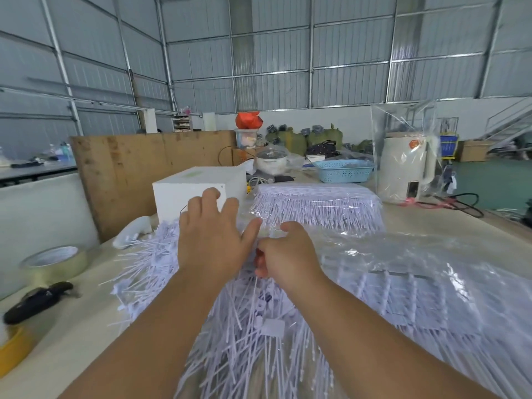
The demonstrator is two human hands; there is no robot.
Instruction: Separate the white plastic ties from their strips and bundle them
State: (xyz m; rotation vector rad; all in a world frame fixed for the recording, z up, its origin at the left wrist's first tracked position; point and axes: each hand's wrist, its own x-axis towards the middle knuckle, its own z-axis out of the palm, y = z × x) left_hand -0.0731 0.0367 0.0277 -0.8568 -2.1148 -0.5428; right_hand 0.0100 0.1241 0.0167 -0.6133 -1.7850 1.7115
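From the head camera, a broad heap of loose white plastic ties (244, 326) is seen spread across the pale worktable (86, 326), right in front of the person. That heap is judged to be the separated share of the work. No tied bundle can be made out anywhere, so the bundling is taken as not yet done. Much is left: a neat stack of white tie strips (316, 203) is seen further back under clear film, and more flat strips (417, 298) lie to the right beneath a crinkled clear plastic sheet (431, 254).

Now the hands. The left hand (211, 240) is held palm down over the far side of the loose heap, fingers spread and reaching forward; nothing is gripped by it. The right hand (285, 251) is just beside it, almost touching, with fingers curled. Something thin seems to be pinched there, a few ties or the edge of the film, but which one cannot be told.

At the left edge, a roll of clear tape (54, 262) and a black-handled tool (37, 300) are lying untouched. A white box (198, 185) is standing behind the heap.
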